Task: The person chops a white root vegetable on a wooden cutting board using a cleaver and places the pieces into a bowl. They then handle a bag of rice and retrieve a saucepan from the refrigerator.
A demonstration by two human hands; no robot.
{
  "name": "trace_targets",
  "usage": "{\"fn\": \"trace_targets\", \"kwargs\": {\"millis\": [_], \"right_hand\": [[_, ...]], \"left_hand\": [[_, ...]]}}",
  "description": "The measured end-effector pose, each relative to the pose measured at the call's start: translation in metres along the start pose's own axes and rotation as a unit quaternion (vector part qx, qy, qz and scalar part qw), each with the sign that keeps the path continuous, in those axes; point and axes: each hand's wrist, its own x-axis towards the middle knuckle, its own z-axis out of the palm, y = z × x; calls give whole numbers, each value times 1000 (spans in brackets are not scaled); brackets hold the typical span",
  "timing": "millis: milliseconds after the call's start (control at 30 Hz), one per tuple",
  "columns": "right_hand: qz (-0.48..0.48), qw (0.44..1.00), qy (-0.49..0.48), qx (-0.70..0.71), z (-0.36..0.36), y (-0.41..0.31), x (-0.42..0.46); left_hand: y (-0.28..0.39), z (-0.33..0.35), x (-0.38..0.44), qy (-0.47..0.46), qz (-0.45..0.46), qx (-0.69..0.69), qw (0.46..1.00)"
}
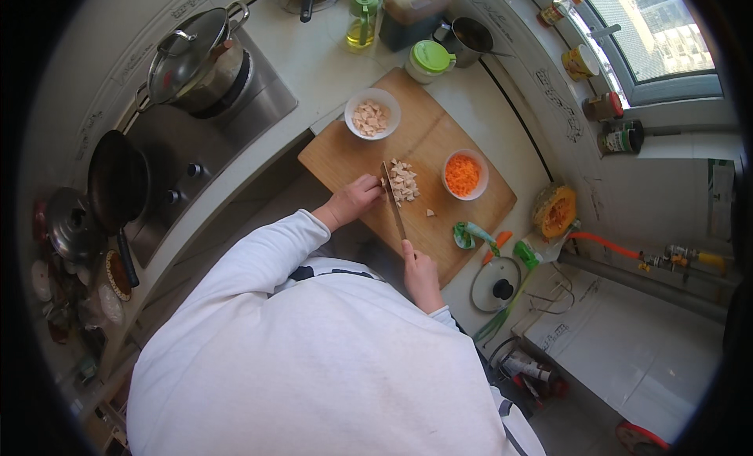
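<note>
My right hand (421,273) grips the handle of a kitchen knife (395,206), whose blade stands on edge on a wooden cutting board (432,132). On the blade's left side, my left hand (356,197) has its fingers bent against a small pale piece of food, mostly hidden by them. Right of the blade lies a pile of pale diced food (405,182), with one loose bit below it. A white bowl (390,100) of similar pale cubes sits at the board's upper left. Another white bowl (483,182), at the right, holds finely chopped orange food, perhaps carrot.
Beside the board's lower right are a green wrapper (463,237), orange pieces, a glass lid (483,288) and a cut pumpkin (554,212). A green-lidded jar (429,59) and oil bottle (361,24) stand behind. A lidded pot (197,62) and dark pan (115,182) are on the left.
</note>
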Motion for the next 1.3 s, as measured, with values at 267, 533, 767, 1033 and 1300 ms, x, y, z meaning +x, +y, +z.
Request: {"fn": "trace_targets", "kwargs": {"millis": [267,533,767,1033,1300], "right_hand": [[15,1000,-16,16,5,-3,3],[-18,999,13,46,13,-3,19],[-13,1000,5,12,12,-2,3],[14,997,-23,69,20,-5,38],[-15,1000,-2,25,4,-10,2]], "left_hand": [[1,2,1,17,-10,4,1000],[2,5,0,27,-45,-28,998],[3,3,2,32,-38,-44,998],[-5,4,1,30,-24,-34,999],[-10,-5,0,-13,7,-21,1000]]}}
